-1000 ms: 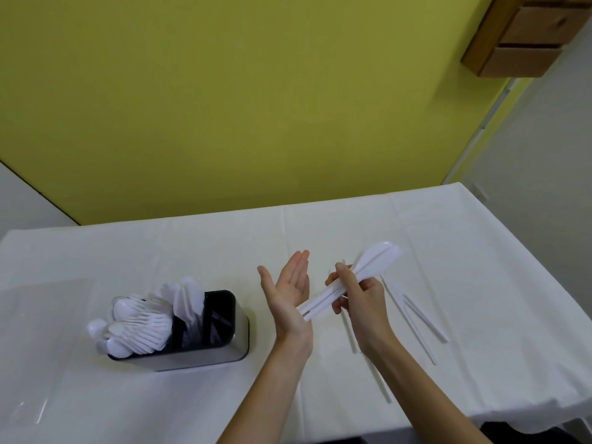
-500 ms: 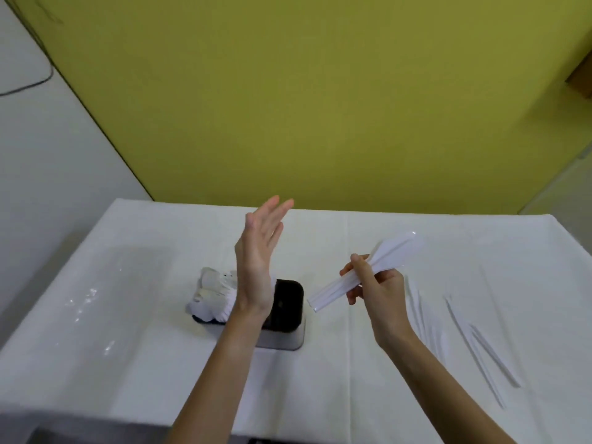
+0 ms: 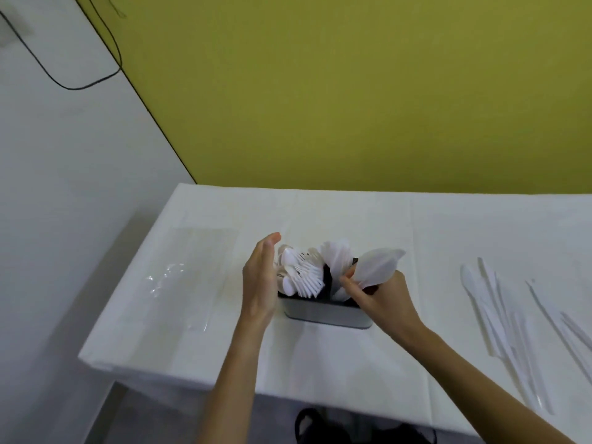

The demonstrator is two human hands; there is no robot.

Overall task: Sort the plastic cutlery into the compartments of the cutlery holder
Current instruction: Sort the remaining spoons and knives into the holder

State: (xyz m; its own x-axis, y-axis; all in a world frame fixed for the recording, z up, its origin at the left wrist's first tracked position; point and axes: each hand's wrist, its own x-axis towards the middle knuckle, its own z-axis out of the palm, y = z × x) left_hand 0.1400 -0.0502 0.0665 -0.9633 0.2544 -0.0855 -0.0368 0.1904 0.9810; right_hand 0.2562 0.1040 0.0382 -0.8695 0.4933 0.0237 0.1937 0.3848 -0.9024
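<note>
The right hand [image 3: 378, 294] grips a bundle of knives [image 3: 379, 265], fingers curled round the handles, over the right-end compartment of the cutlery holder [image 3: 326, 314]. The fanned bundle could catch the rim and spill. The left hand [image 3: 260, 277], flat and empty, stands edge-on at the holder's 9 o'clock. Loose knives [image 3: 480, 299] lie at its 3 o'clock on the desk [image 3: 416, 225].

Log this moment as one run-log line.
right hand: grips knife bundle at cutlery holder right end | left hand: open beside holder's left end | table: loose cutlery right of holder
</note>
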